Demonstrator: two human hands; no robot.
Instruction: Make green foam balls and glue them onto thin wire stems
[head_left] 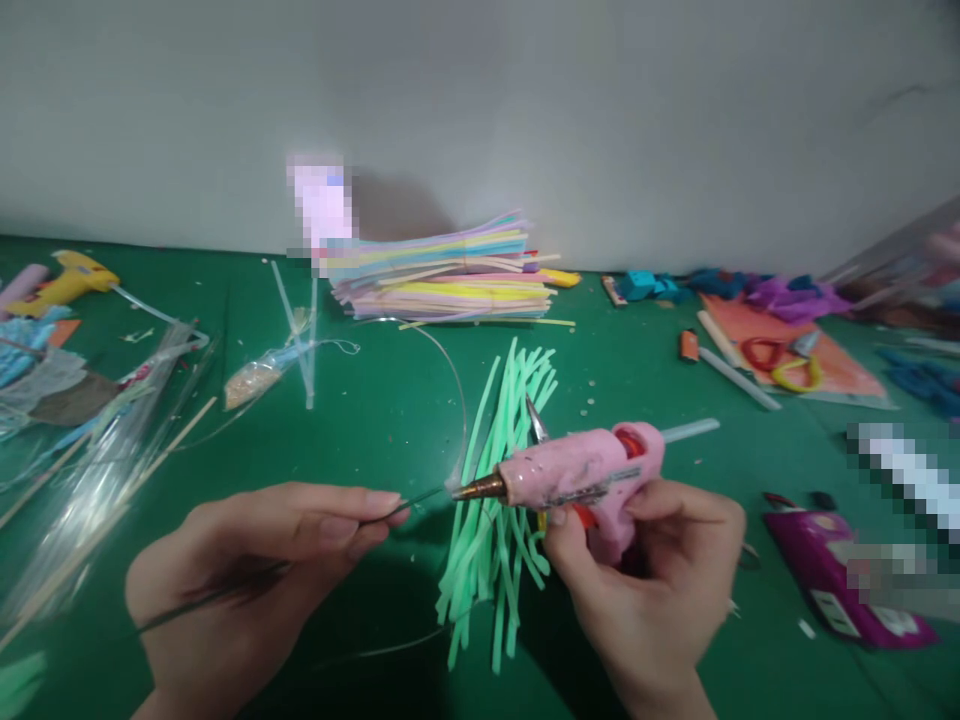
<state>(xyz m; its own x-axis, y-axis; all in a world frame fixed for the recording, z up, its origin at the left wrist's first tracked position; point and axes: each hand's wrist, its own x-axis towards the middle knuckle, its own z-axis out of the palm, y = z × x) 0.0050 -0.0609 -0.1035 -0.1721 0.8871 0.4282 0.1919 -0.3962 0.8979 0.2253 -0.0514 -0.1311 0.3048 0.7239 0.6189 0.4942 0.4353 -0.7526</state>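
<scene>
My left hand (262, 570) pinches a thin dark green wire (416, 499) between thumb and fingers, its tip pointing right. Wrapped round the handle of a pink glue gun (581, 470) is my right hand (652, 580), with the thumb near the red trigger. The gun's metal nozzle points left and meets or nearly meets the wire's tip, where a small whitish blob shows. A clear glue stick (690, 430) sticks out of the gun's back. Under the nozzle lies a loose bunch of light green fuzzy stems (487, 560), with a metal scissor-like tip (536, 420) on it.
Bundled pastel stems (450, 290) lie by the wall on the green table (360, 410). At left are a yellow glue gun (71, 283), clear wrappers (112, 480) and sticks. Scissors (784, 365) on orange sheets and a purple packet (840, 580) are at right.
</scene>
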